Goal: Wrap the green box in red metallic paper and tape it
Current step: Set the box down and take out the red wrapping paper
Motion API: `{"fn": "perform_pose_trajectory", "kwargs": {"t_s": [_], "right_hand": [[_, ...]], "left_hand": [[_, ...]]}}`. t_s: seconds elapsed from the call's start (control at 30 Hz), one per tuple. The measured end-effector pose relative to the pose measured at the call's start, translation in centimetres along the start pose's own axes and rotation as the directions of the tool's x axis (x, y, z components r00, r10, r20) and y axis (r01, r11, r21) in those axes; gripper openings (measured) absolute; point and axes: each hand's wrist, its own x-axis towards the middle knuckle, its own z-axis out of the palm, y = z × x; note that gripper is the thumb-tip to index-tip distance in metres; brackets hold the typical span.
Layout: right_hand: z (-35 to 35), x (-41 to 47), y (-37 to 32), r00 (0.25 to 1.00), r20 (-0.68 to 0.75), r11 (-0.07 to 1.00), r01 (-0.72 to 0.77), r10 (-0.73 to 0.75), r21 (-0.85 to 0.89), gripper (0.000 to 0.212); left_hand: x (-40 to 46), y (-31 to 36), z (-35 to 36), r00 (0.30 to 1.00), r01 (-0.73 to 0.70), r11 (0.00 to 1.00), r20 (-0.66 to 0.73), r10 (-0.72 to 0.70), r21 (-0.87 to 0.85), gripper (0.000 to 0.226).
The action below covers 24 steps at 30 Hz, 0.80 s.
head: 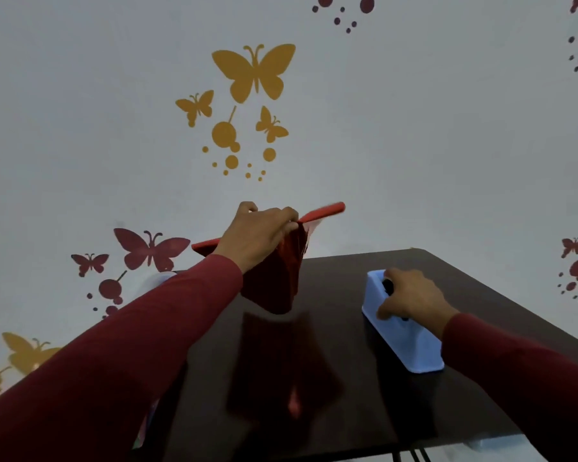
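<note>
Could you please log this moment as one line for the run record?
left hand: holds red paper upright on table | right hand: grips tape dispenser | green box: not visible

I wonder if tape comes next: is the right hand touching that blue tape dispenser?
Touching. The head view shows the right hand resting on top of the blue tape dispenser, fingers draped over its near side, with no gap between them.

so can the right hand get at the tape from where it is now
Probably yes. The right hand already rests on top of the blue tape dispenser on the table, fingers curled over it, nothing between. The left hand is busy pinching the red paper closed.
</note>
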Motion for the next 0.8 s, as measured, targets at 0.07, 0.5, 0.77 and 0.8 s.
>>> {"fn": "perform_pose_trajectory", "kwargs": {"t_s": [0.07, 0.5, 0.77, 0.8], "right_hand": [[-0.7, 0.0, -0.5, 0.999, 0.027, 0.998, -0.046, 0.047, -0.05, 0.077], [-2.3, 1.8, -11.2, 0.793, -0.23, 0.813, 0.485, -0.564, -0.323, 0.032], [3.6, -0.3, -7.5, 0.861, 0.049, 0.818, 0.497, -0.506, -0.289, 0.048], [4.0, -0.4, -7.2, 0.87, 0.103, 0.835, 0.492, -0.483, -0.246, 0.049]], "left_hand": [[0.5, -0.3, 0.3, 0.999, -0.04, 0.999, 0.037, 0.039, 0.006, 0.032], [-2.5, -1.3, -0.9, 0.945, 0.042, 0.991, 0.328, 0.002, -0.127, 0.066], [-10.3, -2.8, 3.2, 0.755, 0.153, 0.981, 0.655, -0.038, -0.119, 0.037], [-10.6, -2.7, 3.7, 0.712, 0.206, 0.968, 0.7, -0.051, -0.14, 0.035]]}}
